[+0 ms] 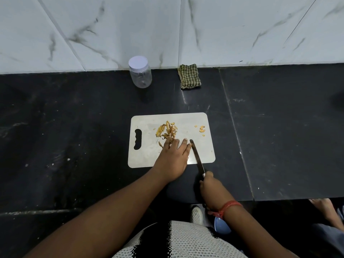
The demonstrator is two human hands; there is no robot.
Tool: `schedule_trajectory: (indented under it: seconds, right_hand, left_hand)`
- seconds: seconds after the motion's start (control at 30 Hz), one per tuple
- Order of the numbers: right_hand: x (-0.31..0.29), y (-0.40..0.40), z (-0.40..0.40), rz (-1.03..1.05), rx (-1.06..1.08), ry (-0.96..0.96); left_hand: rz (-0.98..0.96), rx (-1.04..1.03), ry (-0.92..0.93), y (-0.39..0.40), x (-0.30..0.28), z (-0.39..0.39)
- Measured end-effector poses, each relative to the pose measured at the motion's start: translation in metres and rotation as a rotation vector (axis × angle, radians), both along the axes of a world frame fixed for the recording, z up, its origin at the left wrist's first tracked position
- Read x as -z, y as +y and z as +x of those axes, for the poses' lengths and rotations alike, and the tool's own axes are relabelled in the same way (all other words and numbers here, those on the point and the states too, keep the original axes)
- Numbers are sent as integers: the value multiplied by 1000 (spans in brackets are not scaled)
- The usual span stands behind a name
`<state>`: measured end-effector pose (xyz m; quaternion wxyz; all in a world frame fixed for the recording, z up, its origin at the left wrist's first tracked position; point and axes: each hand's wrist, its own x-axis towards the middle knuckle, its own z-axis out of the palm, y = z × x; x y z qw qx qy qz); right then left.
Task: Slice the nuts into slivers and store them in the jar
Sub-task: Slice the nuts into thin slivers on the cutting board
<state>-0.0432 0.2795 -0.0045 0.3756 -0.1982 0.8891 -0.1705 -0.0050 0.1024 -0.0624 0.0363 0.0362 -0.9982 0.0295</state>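
Board (149,155): pale, rounded corners, slot handle at 9 o'clock.
Left hand (174,155): fingers spread flat over slivers (167,130).
Right hand (209,185): grips knife (197,157).
Jar (140,75): clear, lidded, at 12 o'clock.

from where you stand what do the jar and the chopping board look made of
Jar: clear plastic by the look, see-through wall, matte white screw lid; glass cannot be ruled out.
Chopping board: pale grey, thin, flat, with a dull sheen; could be steel or plastic, hard to tell.

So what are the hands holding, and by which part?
The right hand grips the knife by its handle. The left hand holds nothing; its fingers lie spread on the cutting board.
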Motion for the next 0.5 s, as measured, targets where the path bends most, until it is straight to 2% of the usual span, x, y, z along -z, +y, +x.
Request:
schedule_trajectory:
  seconds: [0.27,0.37,0.5]
  right_hand:
    - [15,-5,1,13,39,58]
    - [16,-6,0,87,-45,105]
    - [5,-1,-3,67,-40,21]
  left_hand:
    - [-19,-12,-38,-1,1,-2]
    - [-32,3,-34,0,1,-2]
    - [-22,-19,-42,2,0,-2]
